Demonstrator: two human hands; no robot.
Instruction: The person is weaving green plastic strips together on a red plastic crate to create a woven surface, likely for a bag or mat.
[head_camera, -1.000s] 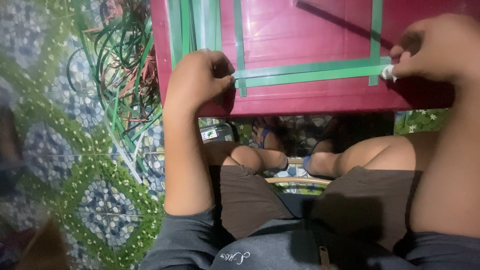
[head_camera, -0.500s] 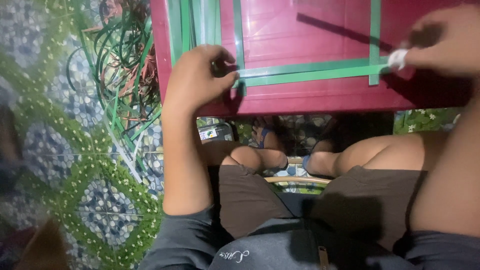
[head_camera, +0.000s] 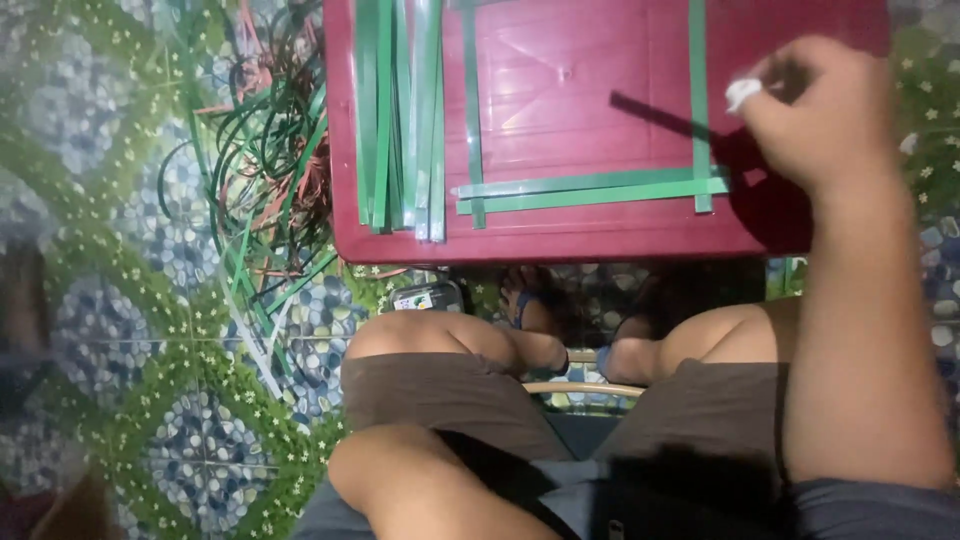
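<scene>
The right hand (head_camera: 815, 115) hovered over the far right corner of the dark red table (head_camera: 590, 235), fingers pinched shut on a small white scrap (head_camera: 742, 92), while the left hand lay out of view, only its forearm showing low in the frame. A bundle of green strips (head_camera: 398, 110) lay along the table's left edge, and a frame of green strips (head_camera: 590, 188) lay flat across its middle, its lower bars close to the near edge. Loose green and red strips (head_camera: 265, 150) were heaped on the patterned floor (head_camera: 120, 330) just beside the table's left edge.

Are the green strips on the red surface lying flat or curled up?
Flat: the green strips lie straight on the red surface, some crossing.
</scene>
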